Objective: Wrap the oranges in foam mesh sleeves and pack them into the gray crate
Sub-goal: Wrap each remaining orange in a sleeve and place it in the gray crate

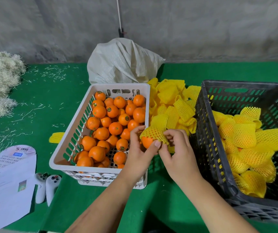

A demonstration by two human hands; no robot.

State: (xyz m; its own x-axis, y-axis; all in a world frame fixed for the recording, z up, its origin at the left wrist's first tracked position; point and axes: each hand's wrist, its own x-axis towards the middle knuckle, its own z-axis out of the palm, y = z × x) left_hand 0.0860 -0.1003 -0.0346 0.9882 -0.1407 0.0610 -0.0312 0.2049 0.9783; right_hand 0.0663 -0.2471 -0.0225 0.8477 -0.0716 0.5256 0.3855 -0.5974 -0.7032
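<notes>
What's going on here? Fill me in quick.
A person is wrapping oranges for packing. Both hands are working one orange: the left hand holds it while the right hand pulls a yellow foam sleeve down over it; the sleeve covers only the top so far. The white crate on the left holds bare oranges, a pile of loose sleeves lies in the middle, and the gray crate on the right already holds a batch of wrapped ones.
</notes>
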